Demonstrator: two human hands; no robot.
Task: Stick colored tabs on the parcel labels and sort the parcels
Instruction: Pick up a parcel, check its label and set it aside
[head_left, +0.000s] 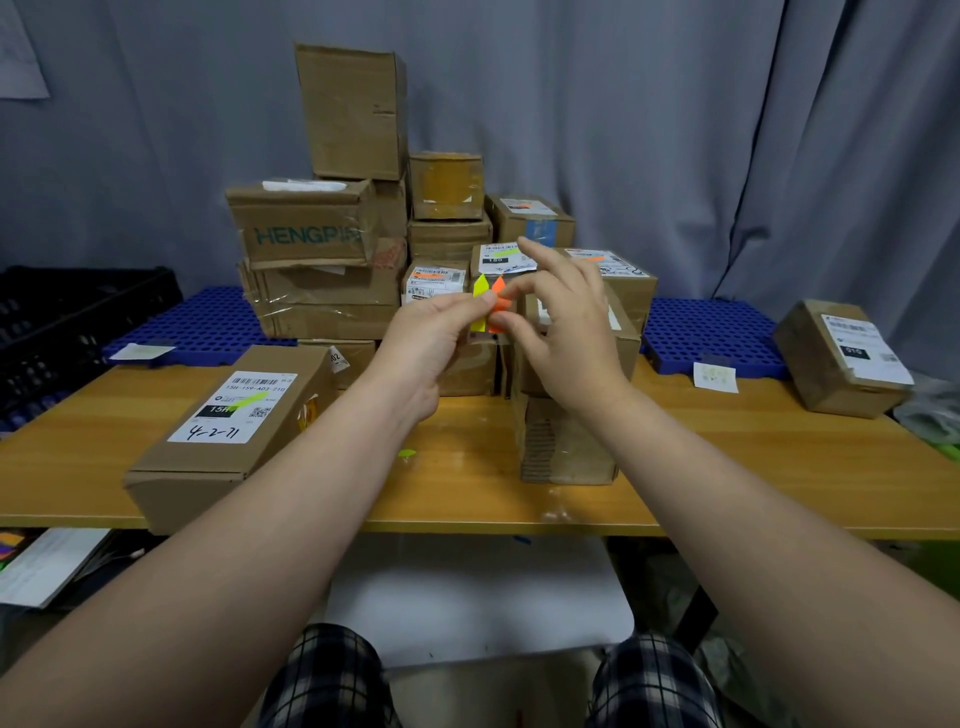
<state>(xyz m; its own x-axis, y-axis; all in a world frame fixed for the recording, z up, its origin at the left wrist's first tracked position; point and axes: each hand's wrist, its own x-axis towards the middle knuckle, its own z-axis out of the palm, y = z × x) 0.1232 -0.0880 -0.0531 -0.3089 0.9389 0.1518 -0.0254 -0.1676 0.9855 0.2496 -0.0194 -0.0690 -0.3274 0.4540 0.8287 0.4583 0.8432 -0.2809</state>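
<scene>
My left hand (434, 335) pinches a small set of arrow-shaped tabs, a yellow tab (480, 287) and an orange tab (497, 291) side by side, held up above the table. My right hand (563, 325) pinches the orange tab between thumb and fingers, with the index finger raised. A long parcel (228, 431) lies at the front left, its white label bearing a yellow tab. A small parcel (563, 441) sits below my right wrist, its label hidden. A loose yellow tab (407, 453) lies on the table.
A stack of cardboard boxes (332, 249) rises at the back centre, several with tabbed labels. One parcel (839, 358) stands far right. Blue perforated mats (202, 325) lie behind the wooden table (78, 457), a black crate (67, 317) at left. Two white backing papers (716, 376) rest near the mats.
</scene>
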